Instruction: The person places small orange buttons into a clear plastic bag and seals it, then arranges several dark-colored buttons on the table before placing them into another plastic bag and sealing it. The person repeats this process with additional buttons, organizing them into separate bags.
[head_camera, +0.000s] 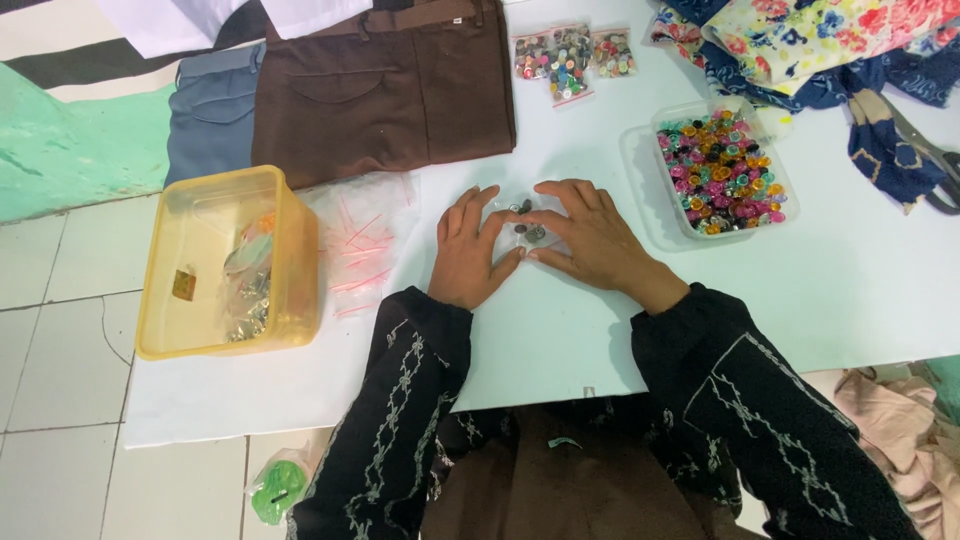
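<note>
On the white table (560, 330), the left hand (468, 250) and the right hand (592, 238) lie flat with the fingers spread. Together they make a ring around a small clear bag of dark buttons (527, 222). The fingertips touch the edges of the bag; neither hand is clenched and neither really grips it.

The bag looks very light and soft, and I think the thin plastic is slippery. The buttons inside are hard and small, so they probably slide to one side when the bag is lifted. A pinch at the top edge or at a corner seems the best hold.

A tray of colourful buttons (722, 172) stands near the right hand. A yellow box (225, 262) stands well to the left, and brown trousers (385, 85) lie beyond the hands.
</note>
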